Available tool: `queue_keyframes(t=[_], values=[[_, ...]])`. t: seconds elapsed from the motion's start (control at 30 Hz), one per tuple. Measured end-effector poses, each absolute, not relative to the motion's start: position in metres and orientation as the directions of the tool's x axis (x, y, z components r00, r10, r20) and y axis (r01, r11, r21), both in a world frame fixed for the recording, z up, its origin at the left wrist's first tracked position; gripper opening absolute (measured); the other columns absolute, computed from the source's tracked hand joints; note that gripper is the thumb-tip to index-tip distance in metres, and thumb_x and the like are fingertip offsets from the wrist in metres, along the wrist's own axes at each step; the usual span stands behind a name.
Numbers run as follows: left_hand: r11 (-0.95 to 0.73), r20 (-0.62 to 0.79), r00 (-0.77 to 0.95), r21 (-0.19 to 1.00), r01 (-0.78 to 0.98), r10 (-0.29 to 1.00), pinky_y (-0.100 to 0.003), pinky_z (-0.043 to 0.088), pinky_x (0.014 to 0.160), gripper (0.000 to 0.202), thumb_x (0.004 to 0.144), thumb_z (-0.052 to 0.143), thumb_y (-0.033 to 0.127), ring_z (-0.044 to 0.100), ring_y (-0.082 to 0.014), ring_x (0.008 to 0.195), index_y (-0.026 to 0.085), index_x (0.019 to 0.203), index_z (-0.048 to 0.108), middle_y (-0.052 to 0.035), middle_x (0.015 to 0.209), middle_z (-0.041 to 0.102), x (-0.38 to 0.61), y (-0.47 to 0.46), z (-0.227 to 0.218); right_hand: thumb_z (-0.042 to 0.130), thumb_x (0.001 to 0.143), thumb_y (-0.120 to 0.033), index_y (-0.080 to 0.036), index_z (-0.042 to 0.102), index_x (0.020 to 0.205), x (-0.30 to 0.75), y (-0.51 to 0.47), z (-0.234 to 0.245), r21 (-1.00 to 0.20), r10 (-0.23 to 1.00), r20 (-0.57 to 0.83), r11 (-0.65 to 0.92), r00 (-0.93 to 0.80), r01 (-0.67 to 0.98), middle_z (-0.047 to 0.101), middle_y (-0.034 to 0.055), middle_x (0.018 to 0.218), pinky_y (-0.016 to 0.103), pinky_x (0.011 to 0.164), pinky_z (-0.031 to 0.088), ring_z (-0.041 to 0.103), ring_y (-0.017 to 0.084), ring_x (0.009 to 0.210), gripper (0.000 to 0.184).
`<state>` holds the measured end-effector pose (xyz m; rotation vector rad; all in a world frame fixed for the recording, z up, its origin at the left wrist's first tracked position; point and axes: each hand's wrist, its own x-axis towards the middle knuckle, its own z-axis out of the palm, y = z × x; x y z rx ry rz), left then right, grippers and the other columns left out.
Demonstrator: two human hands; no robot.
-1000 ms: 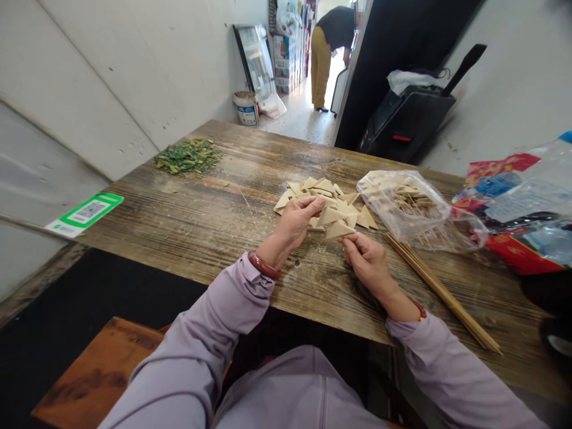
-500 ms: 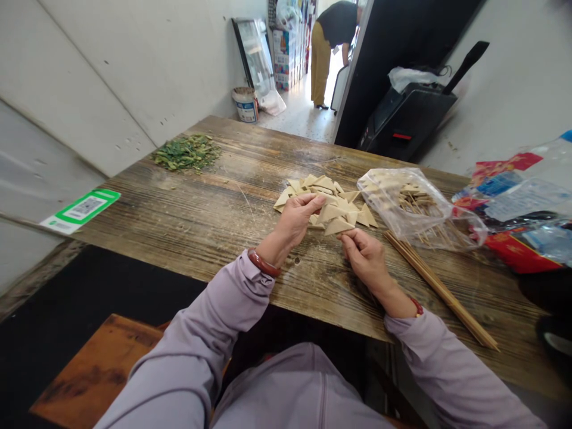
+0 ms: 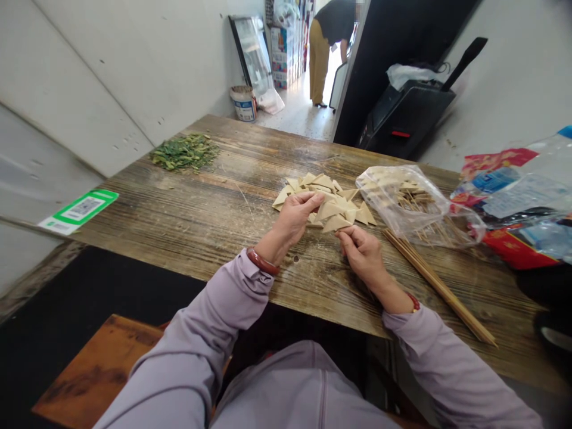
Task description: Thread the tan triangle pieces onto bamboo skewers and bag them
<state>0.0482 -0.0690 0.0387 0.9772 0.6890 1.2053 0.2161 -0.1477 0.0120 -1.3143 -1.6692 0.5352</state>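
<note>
Beige, flat triangles of what looks like tofu skin (image 3: 308, 180) lie in a loose pile on the wooden table. Just in front of the pile, several more triangles (image 3: 336, 215) are held in an overlapping, fanned row. My left hand (image 3: 292, 217) is closed, thumb and fingers pinching a triangle at the far left of this row. My right hand (image 3: 363, 250) is closed at the row's near end, its fingertips together on what seems to be the end of a thin skewer; the stick itself is mostly hidden by the triangles and fingers.
Right of my hands lies a bundle of bamboo skewers (image 3: 440, 289). Behind it a clear plastic bag (image 3: 417, 205) holds filled skewers. Plastic packaging (image 3: 504, 190) crowds the right edge. Chopped greens (image 3: 185, 152) are heaped far left. A person (image 3: 328, 44) bends over beyond the doorway.
The whole view has shifted very slightly. Both hands keep their hold on the row of triangles, and the right fingertips have moved a touch to the left.
</note>
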Motion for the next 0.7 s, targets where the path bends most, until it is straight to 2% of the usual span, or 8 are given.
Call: queue_keyframes(t=[0.17, 0.33, 0.53, 0.7], values=[[0.086, 0.013, 0.223, 0.900, -0.426, 0.975, -0.023, 0.045, 0.066, 0.029, 0.072, 0.087, 0.040, 0.057, -0.0102, 0.066, 0.014, 0.071, 0.074, -0.0002, 0.066, 0.063, 0.0446, -0.0652, 0.0359, 0.052, 0.096, -0.047, -0.024, 0.063, 0.079, 0.2171, -0.1481, 0.0126, -0.817, 0.934, 0.357, 0.325, -0.024, 0.476, 0.056, -0.0026, 0.054, 0.029, 0.057, 0.042, 0.052, 0.015, 0.050, 0.031], [0.082, 0.031, 0.244, 0.895, -0.439, 0.969, -0.022, 0.045, 0.067, 0.027, 0.069, 0.087, 0.036, 0.056, -0.0092, 0.067, 0.015, 0.083, 0.078, -0.0003, 0.071, 0.065, 0.0420, -0.0646, 0.0396, 0.053, 0.096, -0.043, -0.022, 0.066, 0.082, 0.2183, -0.1482, 0.0103, -0.818, 0.927, 0.373, 0.341, -0.024, 0.463, 0.055, -0.0034, 0.055, 0.028, 0.056, 0.041, 0.052, 0.014, 0.050, 0.028], [0.021, 0.065, 0.191, 0.909, -0.417, 0.979, -0.021, 0.043, 0.063, 0.028, 0.073, 0.085, 0.042, 0.055, -0.0088, 0.066, 0.015, 0.078, 0.077, -0.0004, 0.069, 0.066, 0.0415, -0.0637, 0.0393, 0.056, 0.094, -0.040, -0.021, 0.067, 0.083, 0.2190, -0.1477, 0.0092, -0.820, 0.933, 0.357, 0.335, -0.043, 0.465, 0.055, -0.0036, 0.055, 0.027, 0.055, 0.040, 0.051, 0.013, 0.049, 0.025], [0.011, 0.059, 0.159, 0.912, -0.411, 0.985, -0.023, 0.046, 0.069, 0.031, 0.073, 0.086, 0.043, 0.056, -0.0096, 0.067, 0.014, 0.073, 0.075, -0.0011, 0.069, 0.066, 0.0411, -0.0619, 0.0357, 0.058, 0.094, -0.039, -0.020, 0.070, 0.089, 0.2203, -0.1488, 0.0062, -0.823, 0.939, 0.339, 0.329, -0.066, 0.464, 0.057, -0.0025, 0.057, 0.027, 0.054, 0.041, 0.053, 0.014, 0.051, 0.023]])
